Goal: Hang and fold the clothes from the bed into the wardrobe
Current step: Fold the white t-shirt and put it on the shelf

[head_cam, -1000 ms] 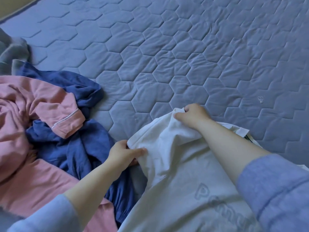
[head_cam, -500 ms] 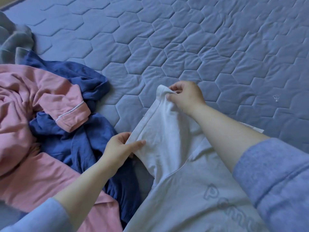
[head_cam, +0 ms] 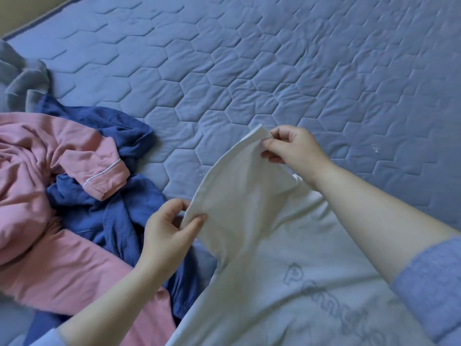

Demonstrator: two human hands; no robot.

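A white T-shirt [head_cam: 269, 283] with pale grey lettering lies on the quilted blue bed [head_cam: 249, 71] in front of me. Its sleeve is lifted off the bed and stretched between my hands. My right hand [head_cam: 293, 148] pinches the far corner of the sleeve hem. My left hand [head_cam: 169, 231] pinches the near corner of that hem between thumb and fingers. To the left lies a heap of a pink garment [head_cam: 32, 171] with white piping and a dark blue garment [head_cam: 104, 216], tangled together.
A grey garment [head_cam: 20, 78] is bunched at the far left edge. The bed's far edge and a strip of beige surface [head_cam: 25, 11] show at the top left. Bare quilt stretches across the upper right.
My right hand has raised the sleeve's far corner up and away from the bed, pulling the sleeve taut. My left hand has shifted from a flat hold to a pinch on the near corner.
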